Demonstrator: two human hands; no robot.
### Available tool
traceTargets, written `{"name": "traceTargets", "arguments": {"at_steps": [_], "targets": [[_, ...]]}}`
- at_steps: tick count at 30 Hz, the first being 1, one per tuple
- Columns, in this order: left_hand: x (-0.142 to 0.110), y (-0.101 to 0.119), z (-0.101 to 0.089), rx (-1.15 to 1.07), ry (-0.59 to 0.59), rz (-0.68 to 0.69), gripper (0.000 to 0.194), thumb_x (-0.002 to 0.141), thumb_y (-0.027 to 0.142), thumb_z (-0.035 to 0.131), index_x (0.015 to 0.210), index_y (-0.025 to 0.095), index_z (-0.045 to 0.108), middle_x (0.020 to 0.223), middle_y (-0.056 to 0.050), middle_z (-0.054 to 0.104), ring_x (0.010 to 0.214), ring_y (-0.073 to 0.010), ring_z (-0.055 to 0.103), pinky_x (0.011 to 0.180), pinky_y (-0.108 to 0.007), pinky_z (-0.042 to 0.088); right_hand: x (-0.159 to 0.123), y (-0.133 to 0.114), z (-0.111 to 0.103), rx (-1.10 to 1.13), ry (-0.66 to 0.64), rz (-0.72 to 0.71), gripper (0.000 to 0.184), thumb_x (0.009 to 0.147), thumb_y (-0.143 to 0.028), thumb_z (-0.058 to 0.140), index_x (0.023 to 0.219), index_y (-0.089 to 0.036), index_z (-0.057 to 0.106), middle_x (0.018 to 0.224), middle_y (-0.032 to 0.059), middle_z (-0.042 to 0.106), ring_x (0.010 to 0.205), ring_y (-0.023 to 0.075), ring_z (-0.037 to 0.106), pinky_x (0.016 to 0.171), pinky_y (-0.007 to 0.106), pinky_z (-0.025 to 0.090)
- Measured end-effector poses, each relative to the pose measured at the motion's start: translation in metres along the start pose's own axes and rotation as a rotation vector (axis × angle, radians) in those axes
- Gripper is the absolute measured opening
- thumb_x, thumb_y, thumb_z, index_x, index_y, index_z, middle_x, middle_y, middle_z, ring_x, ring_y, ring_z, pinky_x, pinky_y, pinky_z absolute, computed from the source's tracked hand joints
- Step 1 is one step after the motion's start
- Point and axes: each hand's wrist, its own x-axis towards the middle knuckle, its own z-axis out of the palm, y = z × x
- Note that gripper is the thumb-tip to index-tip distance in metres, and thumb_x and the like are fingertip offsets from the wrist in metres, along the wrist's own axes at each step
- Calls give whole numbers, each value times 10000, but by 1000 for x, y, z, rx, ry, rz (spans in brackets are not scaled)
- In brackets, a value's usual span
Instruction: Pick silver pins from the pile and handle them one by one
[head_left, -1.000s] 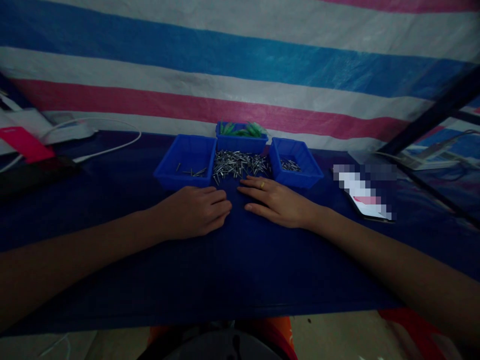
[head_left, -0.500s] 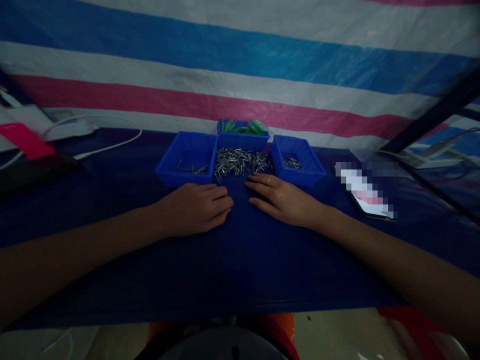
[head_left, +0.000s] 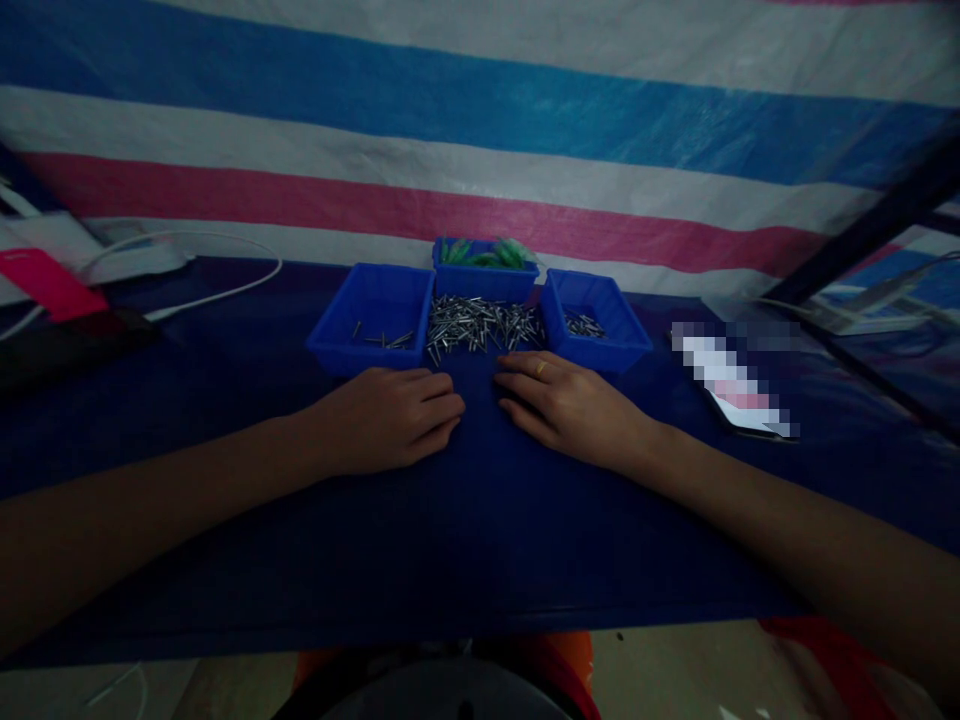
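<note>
My left hand (head_left: pixel 397 418) rests palm down on the dark blue tabletop, its fingers curled under and nothing showing in it. Just beyond it is a blue bin (head_left: pixel 390 290) with a few slim silvery metal pieces inside. Flat on the table lies my right hand (head_left: pixel 566 405), fingers stretched out and slightly apart, a ring on one finger. Its fingertips are close to a pile of slim silvery metal pieces (head_left: pixel 480 324) heaped between the bins. Another blue bin (head_left: pixel 596 345), beyond this hand, holds more such pieces.
Behind the pile stands a third blue bin (head_left: pixel 484 284) with green items in it. A phone (head_left: pixel 739 395) with a blurred-out screen lies at right. On the left are a white cable (head_left: pixel 225 295), a pink object (head_left: pixel 52 285) and a dark object (head_left: pixel 82 345). A striped sheet (head_left: pixel 480 120) hangs behind.
My right hand has shifted slightly to the right, away from my left hand, and its fingers have drawn a little closer together. The left hand stays in place. The view has tilted slightly.
</note>
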Motion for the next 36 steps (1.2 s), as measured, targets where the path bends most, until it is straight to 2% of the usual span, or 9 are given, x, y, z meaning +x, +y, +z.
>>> {"name": "traceTargets", "arguments": {"at_steps": [3, 7, 11, 15, 19, 23, 26, 31, 36], "targets": [[0, 0, 0, 0, 5, -2, 256, 973, 234, 421, 941, 168, 667, 880, -39, 670, 744, -139, 636, 652, -246, 480, 0, 2, 3, 16, -23, 42, 421, 990, -297, 458, 1282, -27, 597, 1382, 252, 537, 1300, 316, 527, 1063, 463, 482], [0, -1, 1, 0, 12, 6, 256, 975, 237, 418, 944, 164, 661, 892, -42, 673, 745, -140, 639, 655, -248, 479, 1, 5, 5, 40, -68, 56, 457, 993, -318, 456, 1299, 1, 572, 1331, 256, 578, 1245, 310, 575, 1052, 438, 487], [0, -1, 1, -6, 17, 7, 238, 970, 229, 429, 933, 166, 656, 873, -33, 665, 739, -146, 638, 649, -254, 475, 2, 4, 1, 29, -51, 79, 319, 989, -273, 446, 1094, -72, 671, 1094, 178, 695, 1022, 263, 667, 903, 396, 551], [0, 0, 1, -4, 7, 0, 218, 963, 228, 448, 929, 173, 655, 859, -27, 662, 735, -139, 635, 636, -245, 463, 2, 1, -6, -52, -37, 79, 275, 986, -250, 444, 879, -125, 664, 805, 91, 656, 778, 197, 625, 744, 311, 518], [0, 0, 1, 3, 38, 10, 238, 971, 229, 430, 927, 169, 656, 850, -27, 662, 713, -143, 636, 617, -253, 461, 2, -1, -9, -58, 26, -59, 319, 1003, -247, 406, 803, -137, 629, 704, 50, 584, 666, 158, 548, 658, 273, 470], [0, 1, 1, -5, 53, -7, 260, 982, 241, 410, 931, 158, 651, 844, -31, 662, 717, -149, 639, 619, -258, 461, 2, -3, -8, -1, 49, -293, 333, 1013, -240, 393, 806, -134, 630, 735, 51, 600, 689, 156, 547, 686, 270, 485], [0, 2, 1, -25, 60, -36, 272, 993, 288, 413, 940, 153, 644, 849, -36, 661, 733, -152, 639, 628, -258, 458, 2, -6, -7, 47, 87, -400, 321, 1005, -210, 419, 800, -111, 646, 734, 61, 623, 724, 164, 575, 731, 276, 510], [0, 4, -1, -67, 68, -23, 294, 1003, 342, 419, 936, 158, 638, 835, -32, 649, 733, -157, 631, 621, -261, 446, 1, -8, -8, 112, 91, -453, 303, 997, -184, 428, 834, -94, 668, 770, 77, 655, 803, 167, 609, 784, 272, 538], [1, 4, 0, -106, 55, -36, 280, 1006, 320, 419, 915, 170, 638, 839, -20, 643, 735, -140, 623, 642, -250, 447, 0, -9, -9, 142, 82, -462, 287, 993, -173, 424, 871, -91, 671, 805, 83, 675, 840, 167, 625, 822, 285, 551]]}}
